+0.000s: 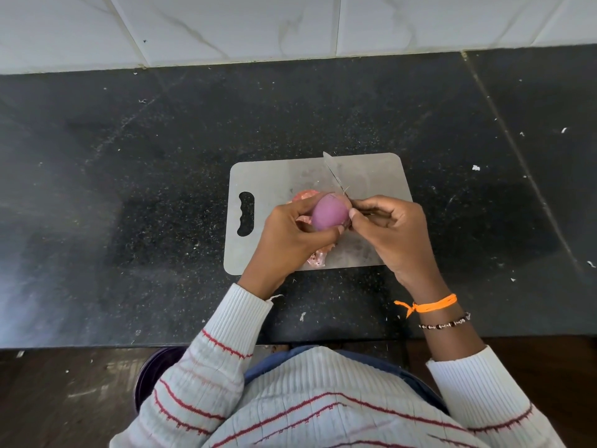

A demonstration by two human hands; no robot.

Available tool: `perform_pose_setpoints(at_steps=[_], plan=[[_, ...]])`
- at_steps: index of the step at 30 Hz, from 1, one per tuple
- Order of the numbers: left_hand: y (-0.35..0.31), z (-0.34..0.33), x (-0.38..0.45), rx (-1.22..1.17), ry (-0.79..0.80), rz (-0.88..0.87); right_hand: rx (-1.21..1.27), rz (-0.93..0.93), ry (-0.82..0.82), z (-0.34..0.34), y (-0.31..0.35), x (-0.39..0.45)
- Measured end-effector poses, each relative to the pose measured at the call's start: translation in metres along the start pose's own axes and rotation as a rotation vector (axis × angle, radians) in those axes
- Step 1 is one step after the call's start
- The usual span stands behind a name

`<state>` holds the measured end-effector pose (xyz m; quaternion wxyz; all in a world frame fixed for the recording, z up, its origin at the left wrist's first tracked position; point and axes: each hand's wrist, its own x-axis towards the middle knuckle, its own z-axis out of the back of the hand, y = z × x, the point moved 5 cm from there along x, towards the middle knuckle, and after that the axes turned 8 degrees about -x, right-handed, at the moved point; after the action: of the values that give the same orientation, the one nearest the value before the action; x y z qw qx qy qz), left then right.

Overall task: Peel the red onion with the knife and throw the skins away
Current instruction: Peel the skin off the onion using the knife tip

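Note:
My left hand (287,234) grips a purple, mostly peeled red onion (329,215) above the grey cutting board (371,176). My right hand (391,231) holds the knife (332,171); the handle is hidden in my fist and the blade points away from me, up and left. The blade meets the onion at its right end, where my right thumb presses. Loose pinkish onion skins (318,258) lie on the board under my left hand, and more skins (303,195) show behind the onion.
The board lies on a black speckled countertop (129,189) with small white scraps scattered on it. A white tiled wall (258,24) runs along the back. A dark purple bin (155,373) stands on the floor below the counter's front edge, at my left.

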<state>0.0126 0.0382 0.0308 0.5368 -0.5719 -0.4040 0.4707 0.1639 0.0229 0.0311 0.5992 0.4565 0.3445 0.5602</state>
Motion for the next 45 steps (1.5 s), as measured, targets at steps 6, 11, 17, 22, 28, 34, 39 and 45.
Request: perform_pose_setpoints(at_steps=[6,11,17,22,28,34,39,45], plan=[[0.005,-0.002,-0.001,-0.066,0.002,0.067,-0.164,0.064,-0.065,0.001,-0.004,0.004],[0.007,0.000,-0.002,-0.122,-0.032,0.118,0.035,-0.016,-0.098,0.003,-0.005,0.001],[0.010,-0.001,-0.002,-0.116,-0.004,0.117,-0.088,0.055,-0.083,-0.007,0.003,-0.002],[0.011,0.000,-0.002,-0.104,0.000,0.112,-0.175,0.065,-0.042,-0.013,0.001,0.001],[0.012,0.003,-0.002,-0.133,0.043,0.142,-0.363,0.110,-0.075,-0.015,-0.007,0.004],[0.010,0.016,-0.003,-0.239,0.016,0.163,-0.197,-0.057,-0.121,0.001,-0.019,0.011],[0.017,0.016,-0.003,-0.144,-0.097,0.144,-0.159,0.051,-0.049,-0.018,0.007,0.002],[0.011,0.015,-0.004,0.027,-0.173,0.058,-0.078,-0.058,-0.100,-0.020,0.003,0.001]])
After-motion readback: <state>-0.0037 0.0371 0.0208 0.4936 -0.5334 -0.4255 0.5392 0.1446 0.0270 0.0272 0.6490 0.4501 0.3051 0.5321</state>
